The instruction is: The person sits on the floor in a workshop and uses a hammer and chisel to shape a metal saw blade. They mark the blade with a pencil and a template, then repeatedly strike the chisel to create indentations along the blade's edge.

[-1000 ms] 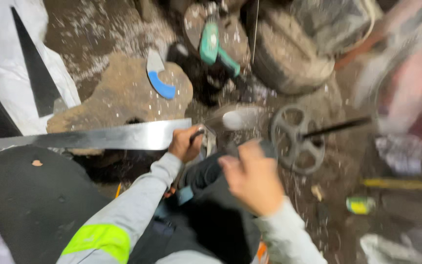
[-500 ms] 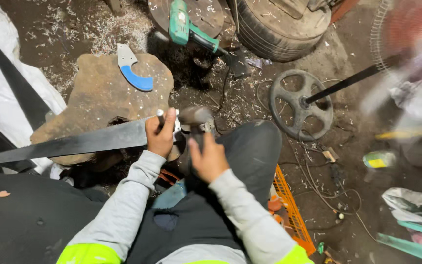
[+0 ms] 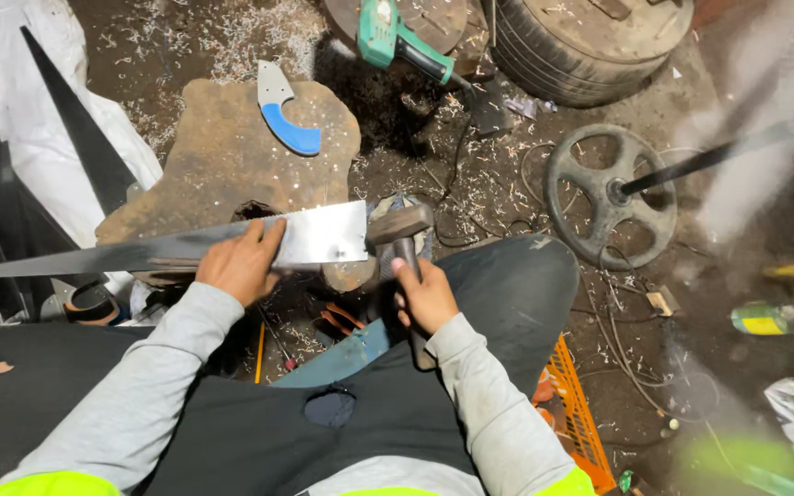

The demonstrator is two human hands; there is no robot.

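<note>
My left hand (image 3: pixel 242 263) presses flat on a long tapered steel saw blade (image 3: pixel 319 236) that lies across a worn stone slab (image 3: pixel 222 156). The blade's wide end points right, its narrow tip far left. My right hand (image 3: pixel 425 296) grips the handle of a hammer (image 3: pixel 400 226), whose head sits just right of the blade's wide end. My knees and dark trousers fill the foreground.
A blue-handled blade piece (image 3: pixel 282 115) lies on the slab. A green power tool (image 3: pixel 395 39) and a tyre (image 3: pixel 581 46) are at the back, a black wheel on a rod (image 3: pixel 610 195) to the right, dark blades (image 3: pixel 75 129) at left, an orange crate (image 3: pixel 573 413) under my leg.
My right hand has taken hold of the hammer and brought its head beside the blade's wide end. My left hand has slid onto the blade's face. The view has tilted.
</note>
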